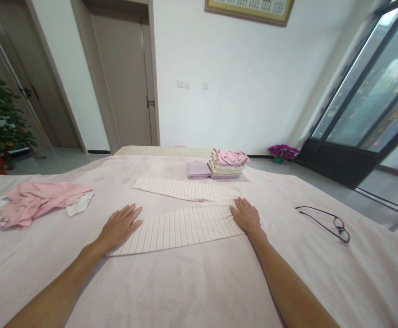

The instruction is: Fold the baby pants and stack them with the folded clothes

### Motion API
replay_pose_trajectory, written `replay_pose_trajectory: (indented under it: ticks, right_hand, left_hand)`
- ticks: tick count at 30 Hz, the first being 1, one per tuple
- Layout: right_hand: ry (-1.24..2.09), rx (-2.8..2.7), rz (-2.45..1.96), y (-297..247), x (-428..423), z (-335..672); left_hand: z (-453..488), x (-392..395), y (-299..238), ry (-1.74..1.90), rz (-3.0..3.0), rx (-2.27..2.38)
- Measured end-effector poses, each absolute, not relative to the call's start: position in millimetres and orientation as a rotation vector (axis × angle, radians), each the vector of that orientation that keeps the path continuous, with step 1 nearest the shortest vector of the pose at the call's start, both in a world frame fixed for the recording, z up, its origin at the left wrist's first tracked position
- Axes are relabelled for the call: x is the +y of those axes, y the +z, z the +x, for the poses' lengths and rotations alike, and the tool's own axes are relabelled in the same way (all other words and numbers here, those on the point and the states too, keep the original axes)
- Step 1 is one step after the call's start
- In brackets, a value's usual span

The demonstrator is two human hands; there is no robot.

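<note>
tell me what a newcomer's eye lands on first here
The left hand and right hand lie flat on a cream, pink-striped cloth garment spread mid-bed on the pale pink bedspread. Behind it sits a stack of folded clothes; a crumpled pink garment lies at the left, thin black-framed glasses at the right.

On the bed (185, 282), around the trousers (185, 225) — crumpled garment (38, 202) to the left, eyeglasses (332, 223) to the right, folded stack (226, 165) behind.

The left hand (120, 226) and right hand (246, 216) lie flat on opposite ends of the striped trousers (185, 226). Beyond the trousers sits a folded stack (226, 164); glasses (328, 223) lie right of them.
</note>
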State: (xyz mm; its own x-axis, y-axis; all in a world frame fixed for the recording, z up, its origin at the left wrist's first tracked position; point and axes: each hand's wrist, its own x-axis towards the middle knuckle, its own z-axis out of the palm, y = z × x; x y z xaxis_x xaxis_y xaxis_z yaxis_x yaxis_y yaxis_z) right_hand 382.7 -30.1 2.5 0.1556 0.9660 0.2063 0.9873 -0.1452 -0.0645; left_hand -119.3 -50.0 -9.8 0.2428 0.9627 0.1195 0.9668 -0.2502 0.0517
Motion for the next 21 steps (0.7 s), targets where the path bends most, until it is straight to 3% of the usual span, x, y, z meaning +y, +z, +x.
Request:
replay_pose_trajectory:
  ticks: [21]
  right_hand:
    - [-0.17, -1.893, -2.217, -2.2, -27.2, 385.1]
  left_hand:
    - [-115.1, -52.6, -7.7, -0.216, -2.419, -1.943]
